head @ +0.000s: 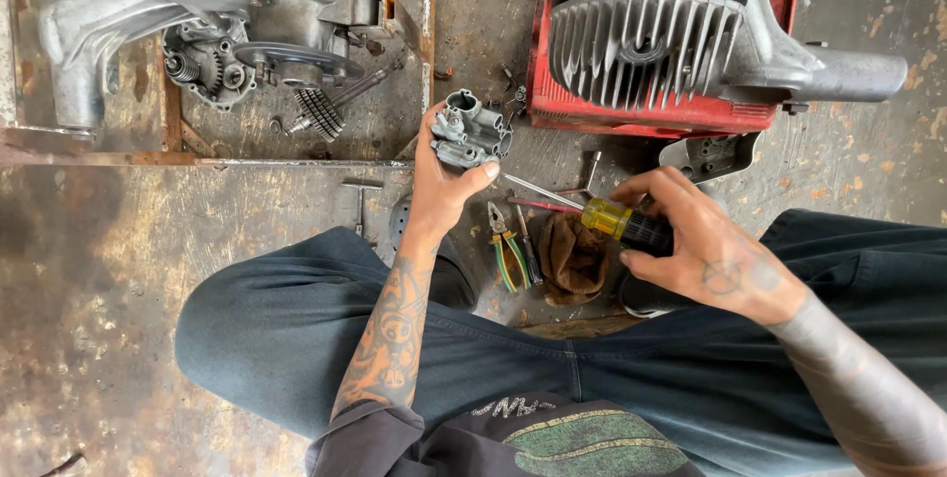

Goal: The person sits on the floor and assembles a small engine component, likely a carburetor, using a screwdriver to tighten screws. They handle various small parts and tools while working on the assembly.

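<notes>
Nearest the camera, the person's legs in dark blue trousers (592, 378) span the lower frame, above a stained concrete floor (109, 270). The right hand (705, 245) is wrapped shut around a screwdriver (617, 220) with a yellow-and-black handle; its thin shaft runs left toward the other hand. The left hand (444, 181) — grip fully occupied — holds a small grey metal carburettor (472, 130) raised off the floor, thumb pressed to its lower edge. Between the knees, on the floor, lie green-handled pliers (505, 250) just beside a crumpled brown rag (574, 258). A T-shaped tool (360, 199) lies left of the forearm. Farther out, a finned engine cylinder (641, 43) rests on a red base (552, 92); at far left sits an opened engine case (217, 33) with exposed gears.
</notes>
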